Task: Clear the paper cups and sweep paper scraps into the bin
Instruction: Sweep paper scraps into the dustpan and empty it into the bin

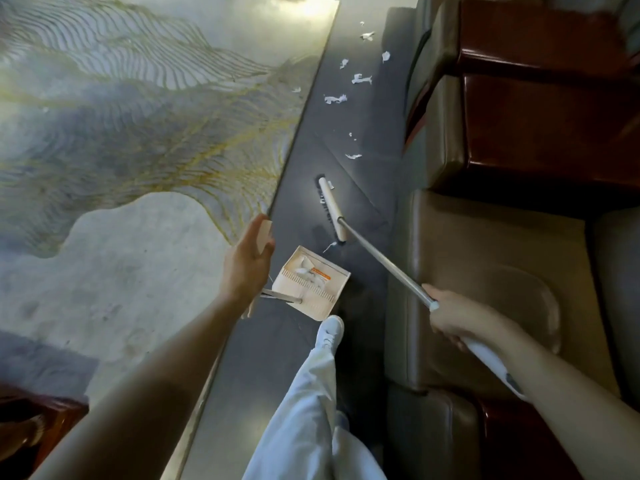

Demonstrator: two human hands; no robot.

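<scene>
My right hand (pixel 453 320) grips the metal handle of a broom (pixel 331 209), whose beige head rests on the dark floor strip. My left hand (pixel 247 258) holds the top of the dustpan's upright handle. The beige dustpan (pixel 313 282) sits on the floor just below the broom head, with some white scraps and an orange-striped piece inside. One small scrap (pixel 330 244) lies between broom and dustpan. Several white paper scraps (pixel 335 98) are scattered farther up the dark strip. No paper cups or bin are in view.
A large grey rug with gold lines (pixel 138 133) covers the floor on the left. Brown leather sofa seats with dark wooden arms (pixel 502 150) line the right side. My leg and white shoe (pixel 330 332) stand on the dark strip just behind the dustpan.
</scene>
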